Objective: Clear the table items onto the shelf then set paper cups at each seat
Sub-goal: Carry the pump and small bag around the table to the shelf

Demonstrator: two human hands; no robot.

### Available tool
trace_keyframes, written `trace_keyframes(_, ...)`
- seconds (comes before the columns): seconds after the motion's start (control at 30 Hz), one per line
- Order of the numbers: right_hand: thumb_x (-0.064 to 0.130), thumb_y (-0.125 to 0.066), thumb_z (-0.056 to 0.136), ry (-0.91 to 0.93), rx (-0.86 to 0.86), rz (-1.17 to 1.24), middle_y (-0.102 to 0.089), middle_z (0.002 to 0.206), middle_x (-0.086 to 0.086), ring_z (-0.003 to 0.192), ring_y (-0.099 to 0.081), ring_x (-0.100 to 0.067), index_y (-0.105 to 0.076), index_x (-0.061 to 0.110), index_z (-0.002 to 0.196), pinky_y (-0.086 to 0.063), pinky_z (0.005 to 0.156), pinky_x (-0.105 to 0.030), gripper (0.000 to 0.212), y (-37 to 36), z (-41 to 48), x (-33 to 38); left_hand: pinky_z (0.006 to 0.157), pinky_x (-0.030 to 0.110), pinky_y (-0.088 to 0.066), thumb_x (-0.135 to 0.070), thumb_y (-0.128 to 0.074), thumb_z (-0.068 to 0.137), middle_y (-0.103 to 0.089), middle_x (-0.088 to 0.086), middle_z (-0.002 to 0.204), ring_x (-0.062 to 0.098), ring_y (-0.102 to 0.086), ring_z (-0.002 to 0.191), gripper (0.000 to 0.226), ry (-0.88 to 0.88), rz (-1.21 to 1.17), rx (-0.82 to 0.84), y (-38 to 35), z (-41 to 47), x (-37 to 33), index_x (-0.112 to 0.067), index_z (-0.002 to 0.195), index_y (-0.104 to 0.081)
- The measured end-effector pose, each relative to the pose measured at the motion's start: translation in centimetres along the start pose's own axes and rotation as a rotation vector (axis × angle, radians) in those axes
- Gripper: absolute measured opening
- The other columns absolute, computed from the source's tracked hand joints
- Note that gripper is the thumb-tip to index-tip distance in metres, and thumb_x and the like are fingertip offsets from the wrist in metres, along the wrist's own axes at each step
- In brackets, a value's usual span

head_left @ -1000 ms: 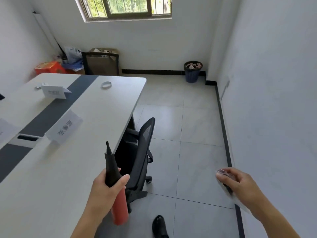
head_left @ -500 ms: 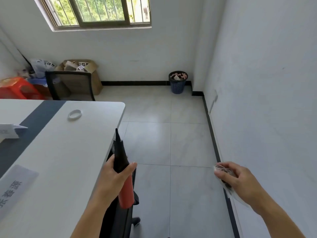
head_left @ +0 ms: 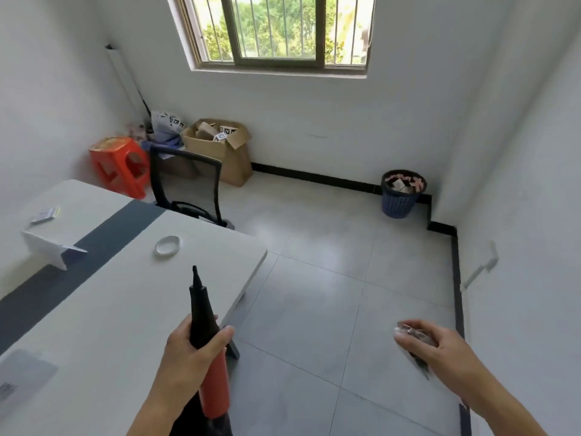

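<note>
Head view of a small office with a white table (head_left: 103, 309) crossed lengthwise by a dark grey central strip (head_left: 81, 262). The left hand (head_left: 191, 350) is closed around a hand pump (head_left: 206, 335), fingers wrapped where its black tapered nozzle meets the red-orange barrel; the nozzle points up and away from the viewer, over the table's right edge. The right hand (head_left: 440, 350) is held out above the tiled floor (head_left: 330, 294), well apart from the table, its fingers curled around a small clear plastic packet (head_left: 412, 333) with dark contents; what the packet contains cannot be told.

On the table: a roll of clear tape (head_left: 168, 245) lies flat near the far right corner; a folded white name card (head_left: 47, 247) stands at the left beside the grey strip; a small flat pack (head_left: 45, 214) lies beyond it near the far left edge; a second name card (head_left: 19, 377), blurred, lies at the lower left.

A black mesh office chair (head_left: 185, 187) stands at the far end of the table, its back towards the wall. Behind it are an orange plastic stool (head_left: 121, 165), an open cardboard box (head_left: 220, 149) and a heap of bags (head_left: 165, 127). A blue wastebasket (head_left: 402, 193) with a black liner stands against the far wall, near the room's right corner, below the barred window (head_left: 283, 29)
</note>
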State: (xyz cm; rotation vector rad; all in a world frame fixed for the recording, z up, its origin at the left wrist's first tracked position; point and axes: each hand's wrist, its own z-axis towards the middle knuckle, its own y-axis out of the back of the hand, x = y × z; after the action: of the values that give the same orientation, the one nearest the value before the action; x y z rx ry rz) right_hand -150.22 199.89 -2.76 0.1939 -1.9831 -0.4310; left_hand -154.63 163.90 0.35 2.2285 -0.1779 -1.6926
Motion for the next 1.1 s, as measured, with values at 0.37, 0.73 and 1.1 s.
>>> trace_keyframes(0.37,0.022,-0.075,0.082,0.151,0.458,-0.212,-0.073,0.089,-0.002,0.057,-0.062,0.005,-0.069,0.020,0.099,-0.045,0.053,-0.003,0.018,-11.0,21.1,13.2,0.081,0.055,-0.053,-0.016,-0.078,0.079,-0.069,0.022,0.087,0.044,-0.068,0.082,0.020,0.285,-0.124,-0.516,5.7,7.5,3.2,-0.010,0.088,-0.061)
trace_keyframes(0.73,0.037,-0.073,0.080,0.315,0.688,-0.493,-0.069,0.080,0.010,0.067,-0.064,-0.002,-0.066,0.030,0.101,-0.047,0.061,-0.018,0.023,-28.2,32.0,26.4,0.084,0.047,-0.055,-0.031,-0.079,0.074,-0.069,0.008,0.095,0.031,-0.069,0.085,0.028,0.337,-0.181,-0.610,12.3,19.9,1.8,-0.021,0.092,-0.060)
trace_keyframes(1.1,0.046,-0.062,0.083,0.777,0.781,-0.863,-0.055,0.131,-0.001,0.115,-0.056,-0.024,-0.041,0.026,0.137,-0.044,0.085,-0.035,0.062,-51.0,42.7,29.6,0.082,0.052,-0.053,-0.039,-0.072,0.064,-0.067,0.022,0.087,0.038,-0.066,0.083,0.042,0.687,-0.259,-0.921,11.9,21.2,3.9,-0.009,0.092,-0.059)
